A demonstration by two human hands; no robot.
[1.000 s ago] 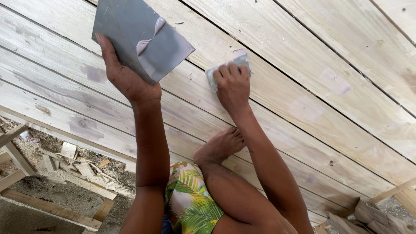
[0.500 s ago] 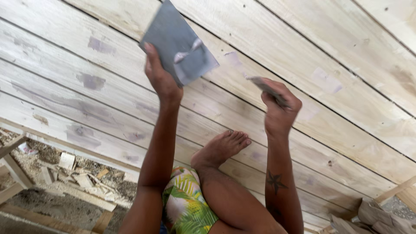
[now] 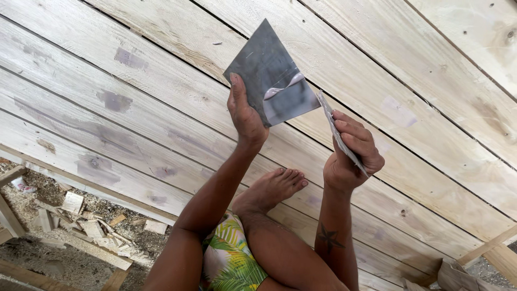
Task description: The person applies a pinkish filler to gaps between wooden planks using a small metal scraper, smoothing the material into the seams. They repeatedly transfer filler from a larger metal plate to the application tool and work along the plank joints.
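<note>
My left hand holds up a grey square plate with a streak of pale filler on its face. My right hand grips a thin flat scraper and holds its edge against the plate's lower right corner. Both hands are raised above a surface of pale wooden planks that carry several grey filled patches. My bare foot rests on the planks below the hands.
Wood scraps and sawdust lie on the ground beyond the planks' lower left edge. A crumpled brown bag sits at the bottom right near a wooden beam. My knee with leaf-patterned shorts fills the bottom centre.
My right hand has lifted off the planks with the scraper and come up to the plate. My left hand has brought the plate to the right, toward the middle.
</note>
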